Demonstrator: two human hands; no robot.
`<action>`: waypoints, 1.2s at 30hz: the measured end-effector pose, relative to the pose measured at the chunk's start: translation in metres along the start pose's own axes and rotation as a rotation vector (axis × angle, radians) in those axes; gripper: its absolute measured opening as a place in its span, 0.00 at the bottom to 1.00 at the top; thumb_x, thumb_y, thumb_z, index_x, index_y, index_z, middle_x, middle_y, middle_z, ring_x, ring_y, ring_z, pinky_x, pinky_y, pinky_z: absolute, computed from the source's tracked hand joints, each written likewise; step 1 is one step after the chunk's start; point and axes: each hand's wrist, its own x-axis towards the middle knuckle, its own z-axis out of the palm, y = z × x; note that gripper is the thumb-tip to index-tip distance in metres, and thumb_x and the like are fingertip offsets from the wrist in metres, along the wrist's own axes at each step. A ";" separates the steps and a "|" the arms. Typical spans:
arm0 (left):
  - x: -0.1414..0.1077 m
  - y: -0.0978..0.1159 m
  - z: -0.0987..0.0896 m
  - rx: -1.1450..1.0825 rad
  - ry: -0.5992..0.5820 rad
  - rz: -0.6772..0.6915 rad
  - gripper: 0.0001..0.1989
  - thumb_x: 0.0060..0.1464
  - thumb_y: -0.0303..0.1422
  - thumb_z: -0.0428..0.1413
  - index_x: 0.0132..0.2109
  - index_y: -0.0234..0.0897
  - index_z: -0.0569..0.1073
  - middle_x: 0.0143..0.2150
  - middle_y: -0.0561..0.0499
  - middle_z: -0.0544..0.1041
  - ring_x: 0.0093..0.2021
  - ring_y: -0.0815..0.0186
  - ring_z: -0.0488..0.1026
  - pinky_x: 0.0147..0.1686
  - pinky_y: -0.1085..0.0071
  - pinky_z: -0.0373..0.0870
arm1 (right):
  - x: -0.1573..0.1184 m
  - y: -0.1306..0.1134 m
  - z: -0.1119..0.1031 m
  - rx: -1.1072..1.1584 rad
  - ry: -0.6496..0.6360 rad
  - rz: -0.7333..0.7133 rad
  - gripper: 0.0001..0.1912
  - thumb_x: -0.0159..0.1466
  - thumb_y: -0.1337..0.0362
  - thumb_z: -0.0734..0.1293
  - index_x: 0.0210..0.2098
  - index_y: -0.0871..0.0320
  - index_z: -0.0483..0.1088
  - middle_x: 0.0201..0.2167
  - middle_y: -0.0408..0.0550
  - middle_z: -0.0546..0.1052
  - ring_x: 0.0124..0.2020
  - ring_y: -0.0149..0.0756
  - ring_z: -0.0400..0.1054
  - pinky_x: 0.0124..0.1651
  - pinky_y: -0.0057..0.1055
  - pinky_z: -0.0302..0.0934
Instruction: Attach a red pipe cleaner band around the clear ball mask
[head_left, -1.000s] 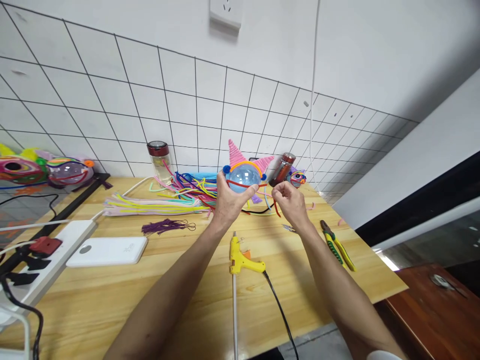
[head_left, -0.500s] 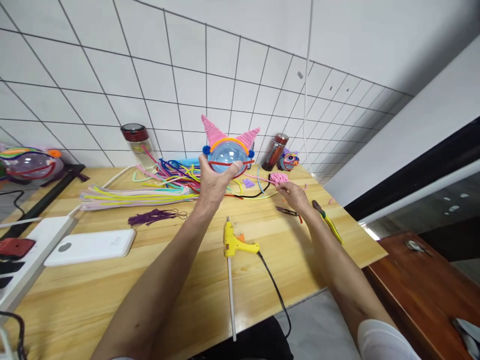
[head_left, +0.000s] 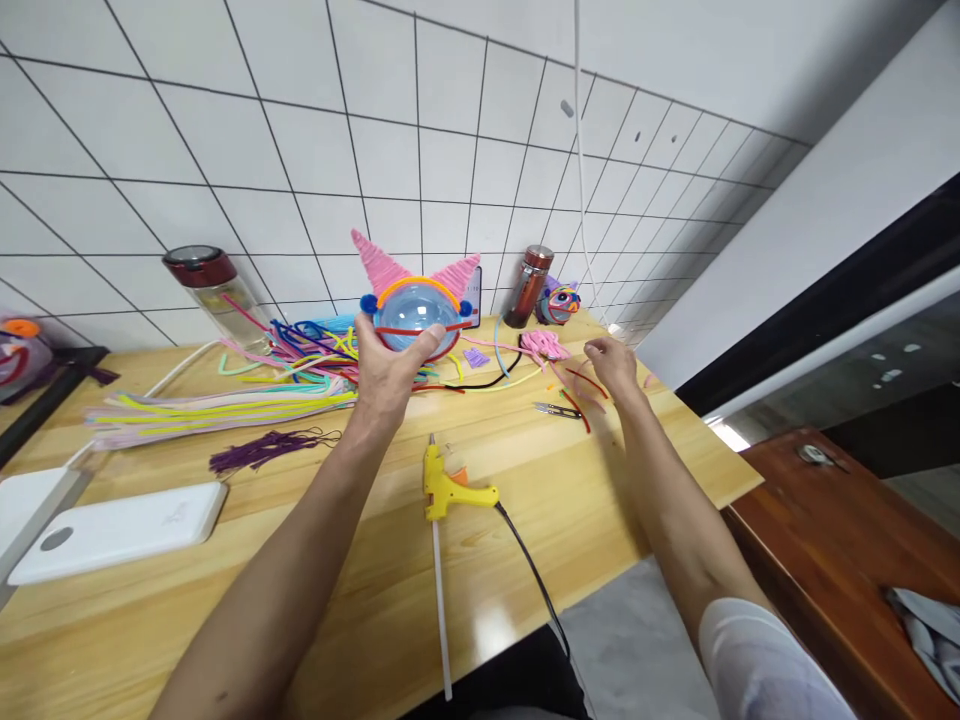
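Note:
My left hand [head_left: 390, 375] is wrapped round a clear round ball [head_left: 417, 310] with two pink pointed ears, an orange arc, blue pompoms and a red strip. Its thumb presses on the front. My right hand [head_left: 613, 362] is raised over the table's right part, fingers pinched together; whatever they hold, if anything, is too small to make out. Left of it lies a pink bundle [head_left: 544, 345], with small snips [head_left: 558, 410] and red pieces nearer me. A yellow glue gun [head_left: 450, 488] with a glue stick lies between my forearms.
Coloured pipe cleaners [head_left: 225, 412], purple strands [head_left: 262, 450] and a white power bank [head_left: 120, 532] lie on the left. A glass bottle [head_left: 217, 290], a red-brown flask [head_left: 529, 287] and a small decorated ball [head_left: 557, 303] stand along the tiled wall.
My right hand has moved right, away from the pink bundle, and the green-yellow pliers are now hidden. The view has turned slightly right. My left hand still grips the ball.

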 end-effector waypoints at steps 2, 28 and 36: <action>-0.001 -0.003 0.001 -0.029 -0.006 -0.057 0.37 0.46 0.52 0.77 0.56 0.45 0.69 0.55 0.46 0.79 0.58 0.53 0.81 0.62 0.52 0.81 | -0.013 -0.015 -0.001 0.095 -0.004 -0.059 0.13 0.67 0.61 0.67 0.40 0.58 0.84 0.46 0.57 0.88 0.49 0.50 0.79 0.56 0.45 0.69; -0.017 0.024 0.018 -0.267 -0.143 -0.224 0.38 0.45 0.56 0.76 0.53 0.45 0.68 0.51 0.48 0.80 0.52 0.57 0.82 0.57 0.58 0.80 | -0.140 -0.186 0.025 1.220 -0.365 -0.104 0.18 0.56 0.51 0.78 0.37 0.50 0.70 0.28 0.38 0.71 0.29 0.33 0.66 0.33 0.32 0.63; -0.016 0.029 0.018 -0.289 -0.190 -0.257 0.38 0.44 0.56 0.76 0.52 0.45 0.67 0.52 0.48 0.78 0.52 0.57 0.81 0.58 0.57 0.79 | -0.136 -0.184 0.032 1.237 -0.368 -0.116 0.18 0.56 0.53 0.80 0.39 0.50 0.72 0.26 0.35 0.70 0.26 0.32 0.64 0.33 0.33 0.64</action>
